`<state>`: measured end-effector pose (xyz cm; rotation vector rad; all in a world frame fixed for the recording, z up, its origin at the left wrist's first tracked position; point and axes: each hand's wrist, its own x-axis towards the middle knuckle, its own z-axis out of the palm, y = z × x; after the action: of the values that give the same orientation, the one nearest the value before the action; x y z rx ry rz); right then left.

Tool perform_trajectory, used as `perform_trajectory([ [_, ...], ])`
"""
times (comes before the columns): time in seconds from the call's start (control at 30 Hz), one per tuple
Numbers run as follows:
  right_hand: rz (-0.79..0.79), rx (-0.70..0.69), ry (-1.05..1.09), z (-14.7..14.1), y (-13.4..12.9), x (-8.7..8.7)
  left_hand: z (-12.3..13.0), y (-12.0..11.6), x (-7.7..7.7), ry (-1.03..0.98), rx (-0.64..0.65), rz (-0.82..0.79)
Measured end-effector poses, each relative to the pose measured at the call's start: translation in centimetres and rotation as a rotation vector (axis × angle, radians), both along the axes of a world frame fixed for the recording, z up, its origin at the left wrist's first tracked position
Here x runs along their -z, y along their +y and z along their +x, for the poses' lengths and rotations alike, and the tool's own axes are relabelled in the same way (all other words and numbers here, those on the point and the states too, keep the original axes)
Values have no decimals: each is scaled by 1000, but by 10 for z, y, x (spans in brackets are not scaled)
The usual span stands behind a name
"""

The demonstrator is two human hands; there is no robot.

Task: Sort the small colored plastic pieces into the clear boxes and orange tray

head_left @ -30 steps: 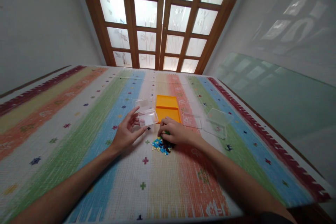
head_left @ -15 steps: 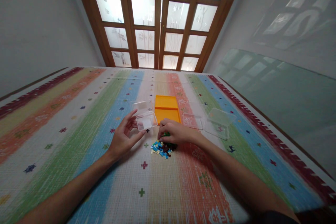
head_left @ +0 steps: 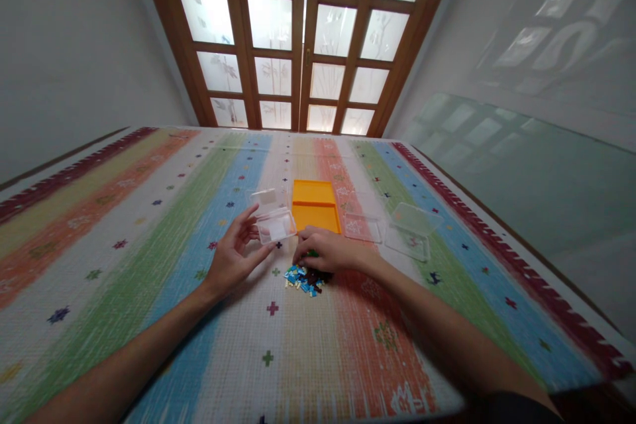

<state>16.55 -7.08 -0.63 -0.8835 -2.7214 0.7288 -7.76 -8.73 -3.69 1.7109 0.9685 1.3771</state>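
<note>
My left hand [head_left: 236,252] curves round the left side of a small clear plastic box [head_left: 276,226] with its lid open. Its thumb is at the near edge, and the other fingers are partly behind the box. My right hand [head_left: 322,250] reaches into a pile of tiny plastic pieces [head_left: 305,281], palm down with fingertips pinched together. Blue, cream and dark brown pieces show in the pile, and some green ones lie under the hand. Whatever is between the right fingertips is too small to make out.
Behind the right hand lies an open orange case [head_left: 317,217]. Two more clear open boxes, one near the case [head_left: 364,228] and one farther right [head_left: 408,242], lie on the striped tablecloth [head_left: 268,331]. Wood-framed glass doors [head_left: 303,46] stand beyond the table.
My right hand has shifted slightly left over the pile, fingers still pinched. The clear box at my left hand has tipped slightly. The view has moved a little.
</note>
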Motion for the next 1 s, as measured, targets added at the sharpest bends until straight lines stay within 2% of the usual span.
perform_trajectory([
  [0.43, 46, 22, -23, -1, -2, 2, -2, 3, -2, -25, -14, 31],
  [1.0, 26, -20, 5, 1, -2, 3, -4, 3, 0, -22, -43, 12],
])
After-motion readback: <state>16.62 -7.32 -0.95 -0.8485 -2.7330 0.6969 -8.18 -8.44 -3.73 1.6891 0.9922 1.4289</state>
